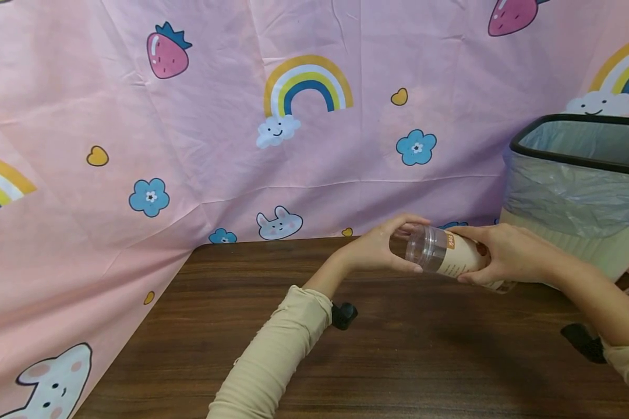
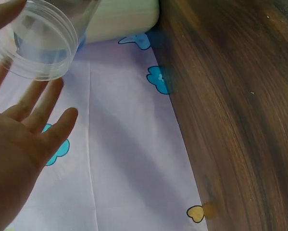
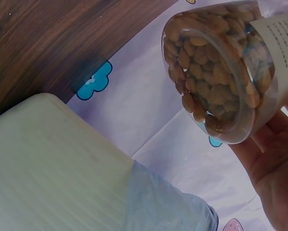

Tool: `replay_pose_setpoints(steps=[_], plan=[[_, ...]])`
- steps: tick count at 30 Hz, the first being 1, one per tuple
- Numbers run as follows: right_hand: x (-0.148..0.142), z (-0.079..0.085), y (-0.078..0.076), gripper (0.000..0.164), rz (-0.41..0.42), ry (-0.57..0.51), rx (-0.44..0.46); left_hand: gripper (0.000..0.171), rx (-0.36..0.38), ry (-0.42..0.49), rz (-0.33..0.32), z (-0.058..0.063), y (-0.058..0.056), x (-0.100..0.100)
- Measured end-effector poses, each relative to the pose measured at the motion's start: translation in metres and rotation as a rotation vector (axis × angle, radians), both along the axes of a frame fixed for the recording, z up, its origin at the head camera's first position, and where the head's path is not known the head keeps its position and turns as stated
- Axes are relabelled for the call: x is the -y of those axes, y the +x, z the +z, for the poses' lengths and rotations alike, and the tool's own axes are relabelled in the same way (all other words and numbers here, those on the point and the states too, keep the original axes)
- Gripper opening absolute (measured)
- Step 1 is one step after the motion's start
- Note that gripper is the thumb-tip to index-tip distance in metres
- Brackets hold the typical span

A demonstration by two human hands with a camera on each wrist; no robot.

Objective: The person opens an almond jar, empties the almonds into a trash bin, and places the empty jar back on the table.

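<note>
A clear plastic jar of almonds (image 1: 458,253) with a cream and orange label is tilted nearly on its side above the brown table. My right hand (image 1: 513,253) grips it around the label, toward the base. Almonds (image 3: 208,72) lie against the base end in the right wrist view. At the other end, my left hand (image 1: 374,247) has its thumb and fingers curved around the clear ridged rim (image 2: 40,41). Its outer fingers (image 2: 59,127) spread loosely below that rim in the left wrist view. The part of the jar near the rim is see-through, without almonds.
A cream bin (image 3: 52,163) lined with a bluish plastic bag (image 1: 571,192) and fitted with a black rim stands at the right. A pink cloth (image 1: 215,128) printed with rainbows and flowers hangs behind the wood-grain table (image 1: 398,355).
</note>
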State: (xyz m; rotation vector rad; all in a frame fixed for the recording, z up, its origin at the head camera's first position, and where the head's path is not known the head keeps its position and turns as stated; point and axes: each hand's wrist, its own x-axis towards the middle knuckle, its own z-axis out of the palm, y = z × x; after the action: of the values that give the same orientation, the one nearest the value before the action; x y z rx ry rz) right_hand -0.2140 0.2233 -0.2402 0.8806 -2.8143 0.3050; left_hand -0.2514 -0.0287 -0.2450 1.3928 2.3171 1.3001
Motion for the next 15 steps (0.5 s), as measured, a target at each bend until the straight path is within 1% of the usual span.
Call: replay_pose_setpoints(steps=[4, 7, 10, 12, 15], plan=[[0.0, 0.0, 0.0, 0.076, 0.0, 0.003, 0.013, 0.061, 0.107, -0.03, 0.04, -0.011, -0.01, 0.0], [0.001, 0.0, 0.0, 0.077, 0.003, 0.001, 0.032, 0.053, 0.169, -0.064, 0.084, -0.015, -0.013, 0.0], [0.001, 0.0, 0.0, 0.078, 0.002, 0.003, 0.044, 0.05, 0.164, -0.114, 0.142, -0.016, -0.013, 0.0], [0.001, -0.001, 0.0, 0.078, 0.0, 0.004, 0.048, 0.051, 0.164, -0.135, 0.17, -0.016, -0.013, -0.001], [0.001, -0.001, 0.001, 0.078, -0.001, 0.007, 0.044, 0.051, 0.185, -0.139, 0.186, -0.016, -0.012, -0.002]])
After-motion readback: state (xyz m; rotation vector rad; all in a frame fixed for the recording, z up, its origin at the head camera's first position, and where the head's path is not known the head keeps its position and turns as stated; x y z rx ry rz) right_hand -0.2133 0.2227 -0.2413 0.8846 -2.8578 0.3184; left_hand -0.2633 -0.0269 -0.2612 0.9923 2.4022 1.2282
